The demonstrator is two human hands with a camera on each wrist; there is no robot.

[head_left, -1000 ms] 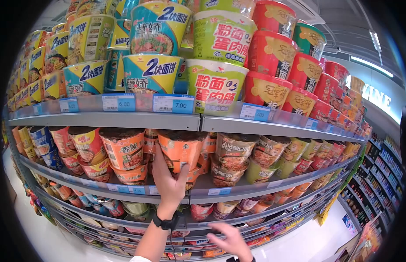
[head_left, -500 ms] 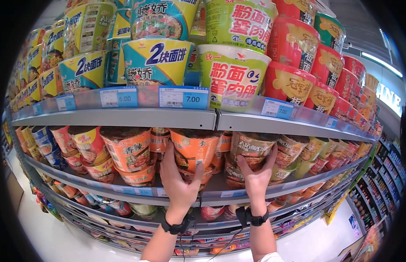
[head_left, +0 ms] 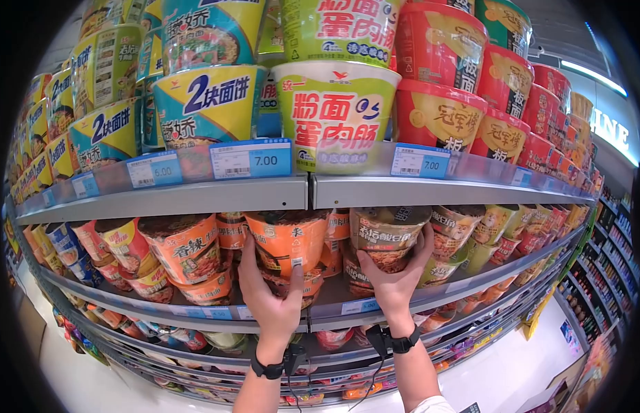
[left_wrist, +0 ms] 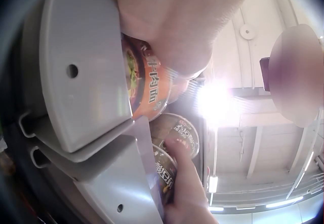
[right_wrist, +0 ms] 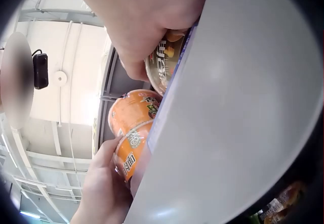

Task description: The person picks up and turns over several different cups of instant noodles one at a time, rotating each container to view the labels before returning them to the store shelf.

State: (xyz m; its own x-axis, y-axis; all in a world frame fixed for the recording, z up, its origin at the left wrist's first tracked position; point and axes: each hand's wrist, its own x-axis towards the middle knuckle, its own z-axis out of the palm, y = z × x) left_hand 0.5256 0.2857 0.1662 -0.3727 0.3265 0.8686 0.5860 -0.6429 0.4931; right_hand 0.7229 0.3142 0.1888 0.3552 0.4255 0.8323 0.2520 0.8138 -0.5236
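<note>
On the middle shelf, my left hand [head_left: 270, 303] holds an orange instant noodle cup [head_left: 290, 241], fingers along its left side and thumb at its lower front. That cup sits on another orange one. My right hand [head_left: 397, 286] grips a brown instant noodle cup [head_left: 387, 233] between thumb and fingers, with a similar cup beneath it. In the left wrist view, the left hand [left_wrist: 172, 21] hides part of the orange cup [left_wrist: 147, 90]. In the right wrist view, the right hand [right_wrist: 147, 21] covers much of the brown cup [right_wrist: 158, 64].
A grey shelf edge [head_left: 251, 194] runs just above both cups, bearing price tags [head_left: 251, 160] and large stacked noodle tubs [head_left: 334, 113]. More stacked cups [head_left: 179, 248] flank the hands. The shelf lip [head_left: 334, 312] passes under my wrists, with lower packed shelves below.
My right hand has risen from in front of the lower shelves to the brown noodle cup and taken hold of it. The left hand has stayed on the orange cup.
</note>
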